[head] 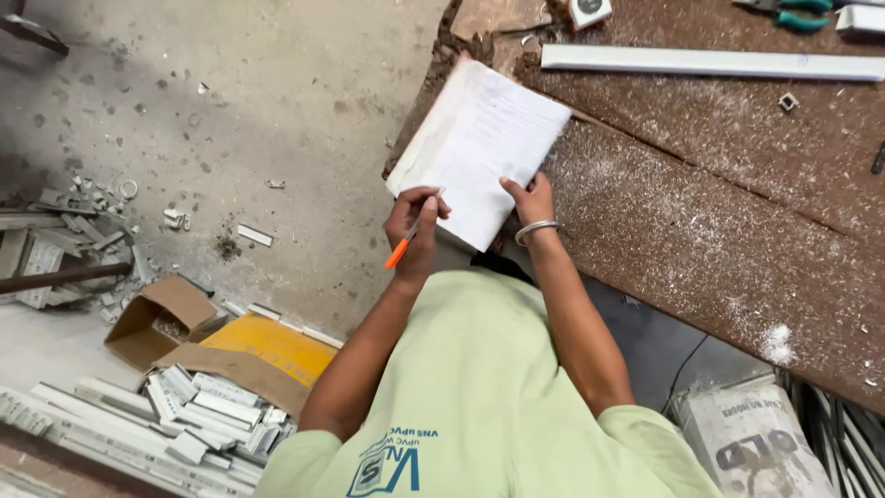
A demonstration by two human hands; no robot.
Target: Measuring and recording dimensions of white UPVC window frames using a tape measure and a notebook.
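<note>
A white notebook [479,148] lies open on the corner of a brown, dusty worktable [719,231]. My left hand [415,226] is closed on an orange-and-white pen [403,247], its tip at the notebook's lower edge. My right hand [530,198], with a silver bangle [536,229] on the wrist, presses flat on the page's lower right corner. My light green shirt fills the bottom of the view.
A long white plastic strip [710,63], green-handled pliers [793,14] and a small white device [588,11] lie at the table's far side. On the concrete floor are a cardboard box [161,318], a yellow sheet [272,343], white profile offcuts [184,415] and a printed sack [751,438].
</note>
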